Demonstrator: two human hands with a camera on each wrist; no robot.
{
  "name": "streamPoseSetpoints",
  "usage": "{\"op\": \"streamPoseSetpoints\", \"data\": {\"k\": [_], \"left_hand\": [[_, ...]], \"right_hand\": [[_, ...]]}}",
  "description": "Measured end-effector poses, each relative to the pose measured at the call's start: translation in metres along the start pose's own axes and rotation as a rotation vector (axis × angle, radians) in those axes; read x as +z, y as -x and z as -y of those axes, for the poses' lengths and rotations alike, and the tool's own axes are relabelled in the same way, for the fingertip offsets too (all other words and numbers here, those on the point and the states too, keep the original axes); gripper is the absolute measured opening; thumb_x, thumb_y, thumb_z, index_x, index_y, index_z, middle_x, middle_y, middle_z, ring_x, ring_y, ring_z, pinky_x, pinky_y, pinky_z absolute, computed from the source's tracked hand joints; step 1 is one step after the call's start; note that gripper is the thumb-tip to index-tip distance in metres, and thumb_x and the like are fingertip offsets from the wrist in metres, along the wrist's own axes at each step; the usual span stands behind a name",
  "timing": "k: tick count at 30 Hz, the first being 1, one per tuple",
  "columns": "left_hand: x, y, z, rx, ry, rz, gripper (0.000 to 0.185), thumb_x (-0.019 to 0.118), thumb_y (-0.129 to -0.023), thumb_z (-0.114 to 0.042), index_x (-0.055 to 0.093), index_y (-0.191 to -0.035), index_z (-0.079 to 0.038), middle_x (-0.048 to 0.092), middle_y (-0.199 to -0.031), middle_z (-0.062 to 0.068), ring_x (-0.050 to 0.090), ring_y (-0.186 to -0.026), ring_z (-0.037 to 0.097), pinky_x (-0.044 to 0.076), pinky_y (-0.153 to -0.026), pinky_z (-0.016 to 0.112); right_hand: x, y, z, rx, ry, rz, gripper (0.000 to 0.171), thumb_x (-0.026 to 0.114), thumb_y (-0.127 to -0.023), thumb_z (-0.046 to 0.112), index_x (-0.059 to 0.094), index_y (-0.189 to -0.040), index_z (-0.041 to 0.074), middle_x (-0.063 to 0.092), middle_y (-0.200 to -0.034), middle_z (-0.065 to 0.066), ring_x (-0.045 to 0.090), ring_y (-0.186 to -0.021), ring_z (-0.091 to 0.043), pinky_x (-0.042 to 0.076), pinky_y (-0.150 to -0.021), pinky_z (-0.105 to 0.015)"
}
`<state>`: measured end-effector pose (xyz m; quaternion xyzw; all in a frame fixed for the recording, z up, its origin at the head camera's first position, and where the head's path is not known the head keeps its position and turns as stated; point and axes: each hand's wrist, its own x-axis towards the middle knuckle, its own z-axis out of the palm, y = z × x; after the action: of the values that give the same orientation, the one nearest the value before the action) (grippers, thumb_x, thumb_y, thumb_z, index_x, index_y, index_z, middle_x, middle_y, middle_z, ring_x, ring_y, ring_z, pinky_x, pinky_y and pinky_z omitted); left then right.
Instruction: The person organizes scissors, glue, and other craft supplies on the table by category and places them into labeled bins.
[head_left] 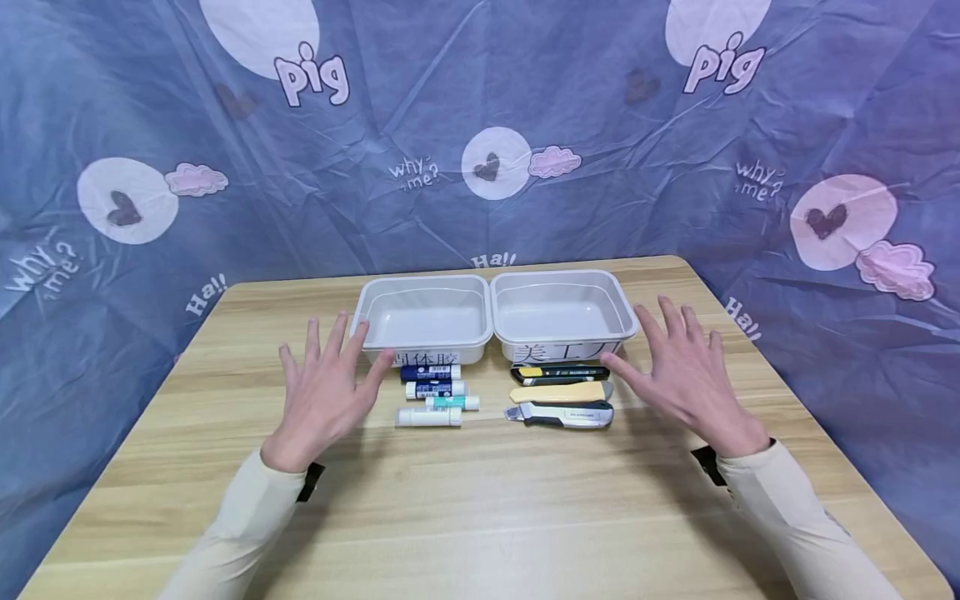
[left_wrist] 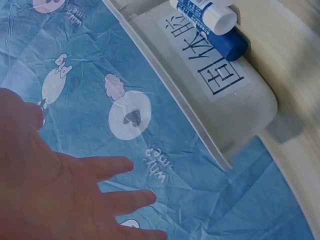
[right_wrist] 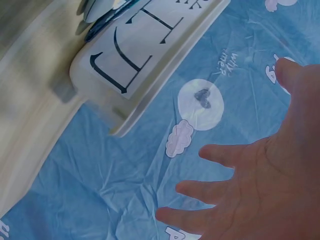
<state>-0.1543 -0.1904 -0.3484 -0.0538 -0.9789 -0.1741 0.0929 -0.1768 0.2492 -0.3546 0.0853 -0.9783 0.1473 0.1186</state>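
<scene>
Wooden table, glossy rectangular tubs, perhaps plastic

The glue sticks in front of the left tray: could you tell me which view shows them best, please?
The head view: all four glue sticks lie in a row in front of the left tray, beside the left hand. The left wrist view catches only two capped ends at its top edge. The right wrist view shows none.

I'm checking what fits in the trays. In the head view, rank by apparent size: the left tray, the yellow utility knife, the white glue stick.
1. left tray
2. yellow utility knife
3. white glue stick
</scene>
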Motion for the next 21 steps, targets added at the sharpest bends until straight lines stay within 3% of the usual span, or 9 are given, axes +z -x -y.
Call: {"op": "streamPoseSetpoints", "data": {"k": [6, 10, 16, 21], "left_hand": [[0.001, 0.000, 0.001, -0.007, 0.005, 0.015, 0.082, 0.024, -0.103, -0.069, 0.034, -0.160, -0.010, 0.016, -0.169, 0.022, -0.002, -0.153, 0.053, -0.015, -0.111, 0.080], [0.003, -0.002, 0.004, -0.021, 0.032, 0.004, 0.081, 0.027, -0.104, -0.068, 0.039, -0.157, -0.008, 0.024, -0.165, 0.026, 0.002, -0.153, 0.054, -0.012, -0.111, 0.081], [0.009, -0.008, 0.015, -0.041, 0.133, -0.097, 0.075, 0.040, -0.104, -0.060, 0.045, -0.150, -0.001, 0.043, -0.152, 0.029, 0.019, -0.150, 0.053, 0.001, -0.114, 0.081], [0.015, -0.015, 0.028, -0.056, 0.245, -0.183, 0.069, 0.048, -0.105, -0.050, 0.044, -0.149, 0.002, 0.046, -0.148, 0.029, 0.037, -0.140, 0.050, 0.021, -0.114, 0.074]], "right_hand": [[0.002, -0.003, 0.003, -0.006, 0.013, -0.001, 0.096, 0.054, -0.093, 0.071, 0.031, -0.160, 0.007, 0.019, -0.164, -0.031, 0.017, -0.146, -0.061, 0.012, -0.107, -0.086], [0.003, -0.007, 0.010, -0.024, 0.017, 0.005, 0.095, 0.054, -0.093, 0.071, 0.032, -0.160, 0.008, 0.022, -0.163, -0.031, 0.018, -0.146, -0.060, 0.014, -0.110, -0.082], [0.010, -0.014, 0.026, -0.135, -0.001, -0.037, 0.087, 0.064, -0.093, 0.062, 0.040, -0.153, 0.003, 0.035, -0.155, -0.033, 0.033, -0.140, -0.057, 0.030, -0.110, -0.074], [0.016, -0.019, 0.042, -0.229, -0.027, -0.078, 0.078, 0.070, -0.092, 0.054, 0.048, -0.146, 0.001, 0.049, -0.144, -0.028, 0.047, -0.131, -0.050, 0.041, -0.104, -0.069]]}}
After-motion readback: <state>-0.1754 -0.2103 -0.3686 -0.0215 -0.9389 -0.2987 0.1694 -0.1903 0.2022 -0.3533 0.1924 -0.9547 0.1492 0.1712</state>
